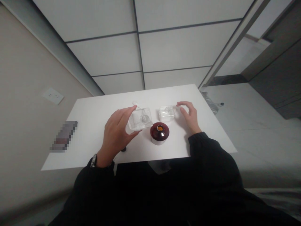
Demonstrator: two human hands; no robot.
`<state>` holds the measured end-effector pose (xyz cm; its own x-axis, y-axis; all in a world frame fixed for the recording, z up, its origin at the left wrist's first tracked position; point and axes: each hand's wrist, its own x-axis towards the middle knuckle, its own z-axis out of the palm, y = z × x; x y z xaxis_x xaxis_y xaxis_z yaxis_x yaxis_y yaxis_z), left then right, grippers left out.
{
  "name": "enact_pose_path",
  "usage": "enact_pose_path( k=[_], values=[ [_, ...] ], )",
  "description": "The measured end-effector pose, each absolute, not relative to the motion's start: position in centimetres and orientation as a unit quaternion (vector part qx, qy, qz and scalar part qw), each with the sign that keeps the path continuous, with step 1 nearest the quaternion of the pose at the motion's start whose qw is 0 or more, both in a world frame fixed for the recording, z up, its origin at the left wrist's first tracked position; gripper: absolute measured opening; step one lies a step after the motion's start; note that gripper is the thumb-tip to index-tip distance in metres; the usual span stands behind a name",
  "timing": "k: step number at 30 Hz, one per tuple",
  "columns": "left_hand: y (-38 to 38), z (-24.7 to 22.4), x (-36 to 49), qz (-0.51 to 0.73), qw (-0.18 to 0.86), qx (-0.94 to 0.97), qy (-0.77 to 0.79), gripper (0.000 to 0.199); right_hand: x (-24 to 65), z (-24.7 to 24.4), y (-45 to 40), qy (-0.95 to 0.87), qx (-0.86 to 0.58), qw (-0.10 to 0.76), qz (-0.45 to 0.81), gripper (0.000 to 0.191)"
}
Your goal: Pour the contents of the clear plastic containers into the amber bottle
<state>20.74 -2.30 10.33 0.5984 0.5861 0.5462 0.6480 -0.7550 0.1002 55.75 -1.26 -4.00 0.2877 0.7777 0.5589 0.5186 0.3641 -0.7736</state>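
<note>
My left hand (118, 127) grips a clear, box-shaped container (141, 119) by its left side, fingers on the far edge and thumb on the near edge. A round form shows in the middle of that container. To its right, a second clear box-shaped container (166, 113) stands on the white table. My right hand (189, 114) is just right of this second one, thumb and fingers apart with nothing between them. Between the hands and closer to me sits a small pale pot with a dark red, glossy domed lid (160, 131). The lid's knob has an orange centre.
The white table (94, 150) carries a blurred-out flat object (64, 136) at its left end. A small dark round thing (123, 149) lies near the front edge. A wall socket (53, 95) is at left, and pale panels (174, 50) rise behind the table.
</note>
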Motion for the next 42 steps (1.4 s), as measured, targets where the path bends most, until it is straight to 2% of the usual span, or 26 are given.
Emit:
enact_pose_path(
  k=[23, 42],
  values=[
    [-3.0, 9.6, 22.6, -0.289, 0.111, -0.894, -0.325, 0.071, 56.3, -4.4, -0.7, -0.554, -0.584, 0.586, 0.096, 0.028],
    [-3.4, 9.4, 23.7, -0.333, 0.213, -0.875, -0.28, 0.048, 56.5, -5.4, 0.0, -0.551, -0.572, 0.601, 0.088, 0.032]
  ],
)
